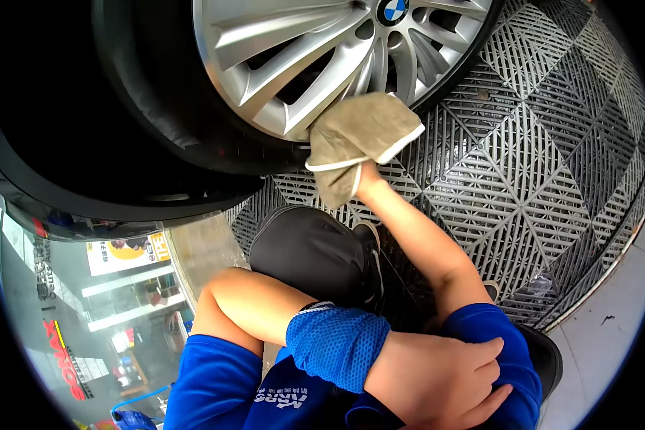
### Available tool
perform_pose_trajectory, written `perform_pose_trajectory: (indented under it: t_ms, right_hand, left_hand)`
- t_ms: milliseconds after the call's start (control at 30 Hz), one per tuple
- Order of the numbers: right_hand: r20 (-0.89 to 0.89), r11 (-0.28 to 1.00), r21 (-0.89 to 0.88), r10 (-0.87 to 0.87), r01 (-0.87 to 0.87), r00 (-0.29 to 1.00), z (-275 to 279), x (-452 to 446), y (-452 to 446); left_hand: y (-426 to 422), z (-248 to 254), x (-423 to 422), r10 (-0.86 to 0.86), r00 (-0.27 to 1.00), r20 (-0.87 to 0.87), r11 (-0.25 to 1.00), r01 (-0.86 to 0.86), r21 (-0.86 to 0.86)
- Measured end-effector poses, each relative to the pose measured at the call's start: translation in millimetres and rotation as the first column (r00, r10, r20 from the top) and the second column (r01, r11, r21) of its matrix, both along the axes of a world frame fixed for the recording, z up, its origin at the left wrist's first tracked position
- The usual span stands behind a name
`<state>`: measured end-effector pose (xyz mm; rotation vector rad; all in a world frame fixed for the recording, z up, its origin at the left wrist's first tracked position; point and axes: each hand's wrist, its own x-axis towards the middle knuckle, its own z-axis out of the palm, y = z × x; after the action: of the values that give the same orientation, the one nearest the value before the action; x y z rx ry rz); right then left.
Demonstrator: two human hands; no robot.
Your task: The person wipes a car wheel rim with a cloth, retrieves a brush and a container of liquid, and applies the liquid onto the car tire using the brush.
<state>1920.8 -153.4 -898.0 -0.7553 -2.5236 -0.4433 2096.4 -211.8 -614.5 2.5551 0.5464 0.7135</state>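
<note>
My right hand [370, 176] is mostly hidden under a tan cloth [365, 125] with white edging, which it presses against the lower rim of a silver alloy wheel [322, 89]. The cloth drapes over the fingers, and a fold hangs below the wrist. My left arm bends across my chest. Its hand [437, 376] lies near my right sleeve, fingers partly spread, holding nothing that I can see. A blue mesh wristband or cloth [340, 345] wraps the left wrist.
A black tyre [172, 122] surrounds the wheel, with dark bodywork [122, 201] beside it. Black and grey slatted tiles [530, 172] cover the floor. My bent knee [304, 247] is close to the wheel. At the left is a glass window [122, 287] with lettering.
</note>
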Motion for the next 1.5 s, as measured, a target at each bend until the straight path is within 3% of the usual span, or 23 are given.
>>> perform_pose_trajectory:
  t_ms: [33,200,267,333,400,433,467,500,567,633,700,833,867,900,933,967,1000,1033,1100,1200,1333,1433,1500]
  right_hand:
    - [-0.067,0.988,0.153,-0.026,0.036,0.997,-18,7,10]
    - [-0.389,0.934,-0.071,0.297,-0.349,0.872,6,24,71]
    - [-0.683,0.866,-0.248,0.162,-0.435,0.712,0,29,80]
    - [-0.334,0.867,-0.411,0.143,-0.281,0.932,21,40,86]
    - [-0.650,0.902,-0.352,-0.045,-0.248,0.759,19,28,72]
    - [-0.570,0.901,-0.404,-0.115,-0.156,0.814,23,21,56]
    - [-0.556,0.965,-0.262,-0.131,-0.023,0.821,15,14,44]
    - [-0.557,0.963,-0.270,-0.157,0.000,0.815,-4,5,30]
    - [-0.749,0.928,-0.328,-0.140,-0.179,0.648,-28,1,5]
    - [-0.850,0.840,-0.411,-0.213,-0.355,0.481,-18,11,-9]
    - [-0.790,0.828,-0.470,-0.240,-0.305,0.565,37,34,-3]
    - [-0.585,0.896,-0.341,0.035,-0.285,0.811,74,-3,-12]
    - [-0.110,0.949,0.157,-0.259,0.274,0.960,84,-15,-18]
    - [0.126,0.512,0.756,-0.725,0.408,0.677,94,-25,-19]
    - [0.075,0.197,0.941,-0.914,0.275,0.399,94,-23,-12]
    - [-0.070,-0.072,0.997,-0.989,-0.007,0.130,96,-20,-6]
    - [-0.246,-0.250,0.929,-0.968,-0.272,0.050,94,-9,-6]
    - [-0.340,-0.329,0.843,-0.939,-0.425,0.051,84,-4,-6]
    - [-0.371,-0.337,0.726,-0.926,-0.600,0.071,53,1,3]
    - [-0.304,-0.239,0.565,-0.950,-0.790,0.070,0,-1,35]
    - [-0.210,-0.118,0.371,-0.977,-0.921,0.040,-39,0,83]
    - [-0.187,-0.052,0.377,-0.982,-0.925,-0.021,-45,4,96]
    - [-0.196,-0.017,0.522,-0.976,-0.853,-0.100,-47,-1,98]
  left_hand:
    - [1,-2,-2,0.006,1.000,0.001,1.000,-0.006,-0.012]
    - [-3,-5,-11,0.046,0.999,-0.026,0.997,-0.048,-0.065]
    - [-4,-5,-16,0.062,0.997,-0.041,0.998,-0.063,-0.031]
    - [-4,-4,-21,0.083,0.995,-0.048,0.996,-0.084,-0.028]
    - [-5,-3,-23,0.103,0.994,-0.047,0.994,-0.104,-0.021]
    - [-4,-2,-24,0.104,0.994,-0.034,0.994,-0.105,-0.012]
    - [-2,-1,-24,0.098,0.995,-0.021,0.995,-0.098,0.002]
    - [-1,-1,-23,0.088,0.996,-0.018,0.996,-0.088,0.016]
    - [-2,-4,-21,0.088,0.996,0.002,0.996,-0.088,0.015]
    - [-1,-6,-19,0.081,0.997,0.008,0.996,-0.081,0.041]
    - [2,-7,-21,0.094,0.995,0.021,0.994,-0.095,0.052]
    - [1,-4,-19,0.087,0.996,0.032,0.996,-0.087,-0.009]
    - [3,-4,-18,0.087,0.995,0.050,0.996,-0.086,-0.026]
    - [5,-5,-18,0.057,0.997,0.054,0.998,-0.057,-0.015]
    - [5,-6,-19,0.075,0.997,0.023,0.997,-0.075,0.000]
    - [7,-7,-19,0.102,0.995,-0.006,0.995,-0.102,0.014]
    - [10,-7,-19,0.079,0.997,-0.003,0.997,-0.079,0.021]
    - [13,-7,-20,0.081,0.997,-0.022,0.997,-0.080,0.017]
    - [17,-7,-23,0.065,0.997,-0.043,0.998,-0.064,0.017]
    - [19,-7,-25,0.064,0.991,-0.116,0.998,-0.060,0.035]
    - [28,-10,-24,0.043,0.995,-0.088,0.999,-0.041,0.022]
    - [42,-13,-20,0.059,0.998,-0.007,0.995,-0.060,-0.086]
    - [44,-17,-16,0.056,0.998,0.007,0.994,-0.055,-0.089]
